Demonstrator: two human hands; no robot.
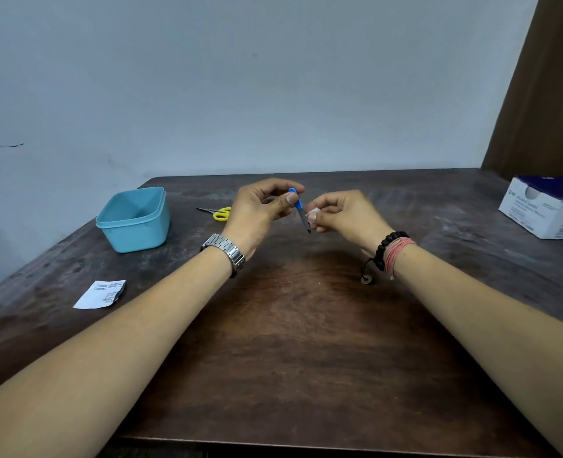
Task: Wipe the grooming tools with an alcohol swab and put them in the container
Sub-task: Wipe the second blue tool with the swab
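My left hand [260, 209] pinches the blue handle of a small nail file [300, 211], whose dark metal blade points down toward the table. My right hand [342, 214] pinches a small white alcohol swab [313, 212] against the blade's side. Both hands hover above the middle of the dark wooden table [290, 325]. A light blue plastic container [134, 219] stands open at the left; nothing shows inside it. Small scissors with yellow handles [219, 213] lie on the table behind my left hand, partly hidden by it.
A torn white swab wrapper [101, 294] lies near the table's left edge. A white and purple box of swabs [547, 206] sits at the far right. A grey wall runs behind the table, with a brown curtain [544, 94] at the right.
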